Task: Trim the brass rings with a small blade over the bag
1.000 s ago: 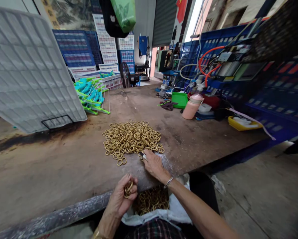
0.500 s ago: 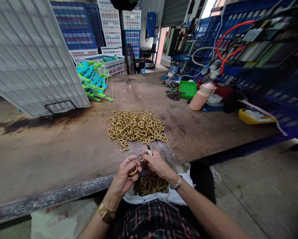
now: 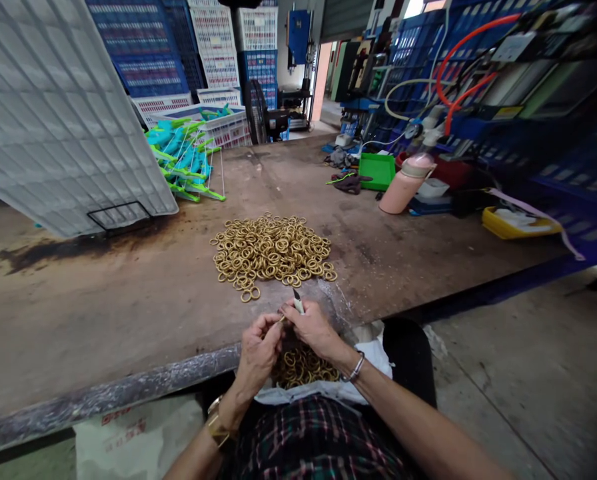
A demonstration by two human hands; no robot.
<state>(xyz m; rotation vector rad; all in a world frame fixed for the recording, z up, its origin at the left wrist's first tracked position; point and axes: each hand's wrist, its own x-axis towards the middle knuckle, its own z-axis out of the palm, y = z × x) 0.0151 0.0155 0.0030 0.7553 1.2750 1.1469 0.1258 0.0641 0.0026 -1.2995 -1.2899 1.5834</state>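
Around the heap of gold-coloured rings (image 3: 272,251), a hand could pass over bare tabletop (image 3: 148,307) at twelve, three and eight o'clock. The tilted white panel (image 3: 73,127) bars ten, teal-and-green plastic pieces (image 3: 186,157) eleven, the pink bottle (image 3: 403,191) two; the left hand (image 3: 257,353) and right hand (image 3: 317,328) block six.

This looks like a small workshop: the scuffed, stained counter (image 3: 168,313) carries a loose heap of gold-coloured rings (image 3: 273,250). Beyond the counter's far edge rise stacked blue crates (image 3: 146,40) and white crates (image 3: 213,47), a blue-headed upright machine (image 3: 298,37) and a grey roller shutter (image 3: 346,19); to its right are equipment with orange hoses (image 3: 438,75) and bare concrete floor (image 3: 503,380).
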